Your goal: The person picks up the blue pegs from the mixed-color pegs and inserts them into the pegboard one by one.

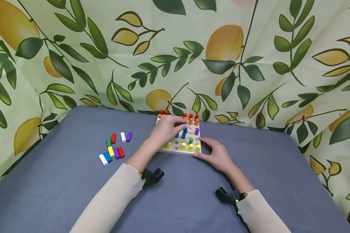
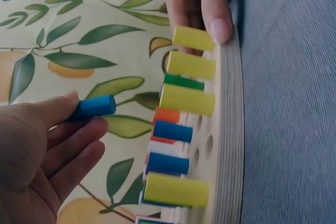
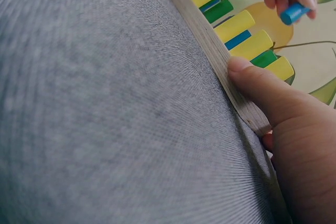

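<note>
My left hand (image 1: 165,130) is over the wooden pegboard (image 1: 177,152), covering part of its left side. Its thumb and fingers pinch a blue peg (image 2: 98,107), which hangs clear of the holes in the left wrist view. At the board's near right corner my right hand (image 1: 218,156) grips the edge, thumb (image 3: 252,77) on the front side and fingers along the right side. Yellow pegs (image 1: 183,146) stand in the near row, with a green peg (image 1: 191,140) behind them. Farther back are blue pegs, a purple peg (image 1: 196,131), orange pegs (image 1: 196,122) and red pegs (image 1: 196,116).
Left of the board, several loose pegs lie on the grey cloth-covered table (image 1: 175,200): red (image 1: 113,138), green (image 1: 109,141), white (image 1: 103,160), blue (image 1: 107,157), yellow (image 1: 111,151) and purple (image 1: 129,137). A leaf-and-fruit patterned curtain (image 1: 180,74) hangs close behind the board.
</note>
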A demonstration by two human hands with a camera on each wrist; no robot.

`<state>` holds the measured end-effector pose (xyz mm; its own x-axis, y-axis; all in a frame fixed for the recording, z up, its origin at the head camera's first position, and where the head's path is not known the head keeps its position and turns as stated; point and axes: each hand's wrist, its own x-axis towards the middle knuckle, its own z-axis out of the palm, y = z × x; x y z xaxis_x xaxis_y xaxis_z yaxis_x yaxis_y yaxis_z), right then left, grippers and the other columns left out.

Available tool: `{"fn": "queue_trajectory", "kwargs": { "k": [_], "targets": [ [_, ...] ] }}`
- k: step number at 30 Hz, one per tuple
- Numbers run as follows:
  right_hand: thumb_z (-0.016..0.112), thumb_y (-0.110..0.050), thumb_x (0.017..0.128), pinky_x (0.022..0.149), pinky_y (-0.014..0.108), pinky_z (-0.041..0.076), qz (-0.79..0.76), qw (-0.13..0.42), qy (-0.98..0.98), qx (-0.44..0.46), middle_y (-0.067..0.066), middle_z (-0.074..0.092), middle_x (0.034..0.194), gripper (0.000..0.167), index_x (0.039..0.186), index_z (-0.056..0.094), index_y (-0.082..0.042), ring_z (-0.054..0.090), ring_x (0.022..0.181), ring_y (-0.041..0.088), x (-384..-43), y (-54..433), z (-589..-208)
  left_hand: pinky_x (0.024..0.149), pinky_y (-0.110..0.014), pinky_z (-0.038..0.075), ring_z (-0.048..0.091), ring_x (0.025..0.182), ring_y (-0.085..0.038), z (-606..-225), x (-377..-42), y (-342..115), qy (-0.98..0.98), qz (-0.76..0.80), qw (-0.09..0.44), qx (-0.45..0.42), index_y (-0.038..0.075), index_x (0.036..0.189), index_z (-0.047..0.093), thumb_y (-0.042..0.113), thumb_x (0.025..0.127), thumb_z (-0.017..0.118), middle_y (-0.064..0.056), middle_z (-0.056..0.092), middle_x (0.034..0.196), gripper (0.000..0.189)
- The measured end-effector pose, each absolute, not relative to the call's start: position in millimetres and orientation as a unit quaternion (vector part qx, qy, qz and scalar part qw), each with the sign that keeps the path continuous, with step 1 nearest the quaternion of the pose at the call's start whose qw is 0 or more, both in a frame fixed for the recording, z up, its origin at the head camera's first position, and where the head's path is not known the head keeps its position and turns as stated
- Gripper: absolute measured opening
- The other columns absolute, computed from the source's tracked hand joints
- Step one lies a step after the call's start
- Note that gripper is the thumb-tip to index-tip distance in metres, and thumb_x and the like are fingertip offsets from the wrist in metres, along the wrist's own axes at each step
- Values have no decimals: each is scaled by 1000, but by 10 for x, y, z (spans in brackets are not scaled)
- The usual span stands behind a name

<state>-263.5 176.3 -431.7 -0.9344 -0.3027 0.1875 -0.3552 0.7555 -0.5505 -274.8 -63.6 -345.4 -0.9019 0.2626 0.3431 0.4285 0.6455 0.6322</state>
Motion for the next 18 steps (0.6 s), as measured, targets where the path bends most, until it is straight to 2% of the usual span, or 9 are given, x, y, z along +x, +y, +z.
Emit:
{"fn": "queue_trajectory", "kwargs": {
  "k": [6, 11, 18],
  "targets": [
    [81, -52, 81, 115, 58, 38, 303, 58, -933, 186, 18, 57, 147, 74, 143, 58, -18, 50, 140, 38, -2688, 1747, -4312, 82, -31, 55, 71, 88, -14, -3446, -2841, -546, -901, -383, 109, -174, 12, 112, 79, 23, 94, 74, -2, 79, 100, 22],
    [81, -50, 81, 115, 58, 38, 307, 58, -932, 182, 17, 57, 147, 73, 143, 59, -18, 50, 140, 37, -2681, 1738, -4304, 86, -32, 55, 70, 92, -14, -3489, -2915, -466, -904, -390, 73, -162, 13, 115, 77, 26, 95, 72, -1, 78, 100, 25],
    [81, -50, 81, 114, 60, 38, 308, 48, -934, 175, 19, 55, 148, 74, 143, 58, -17, 49, 140, 39, -2618, 1755, -4307, 84, -33, 57, 71, 92, -14, -3582, -2976, -399, -902, -401, 39, -156, 14, 114, 78, 26, 94, 74, -2, 78, 101, 24]
  ]
}}
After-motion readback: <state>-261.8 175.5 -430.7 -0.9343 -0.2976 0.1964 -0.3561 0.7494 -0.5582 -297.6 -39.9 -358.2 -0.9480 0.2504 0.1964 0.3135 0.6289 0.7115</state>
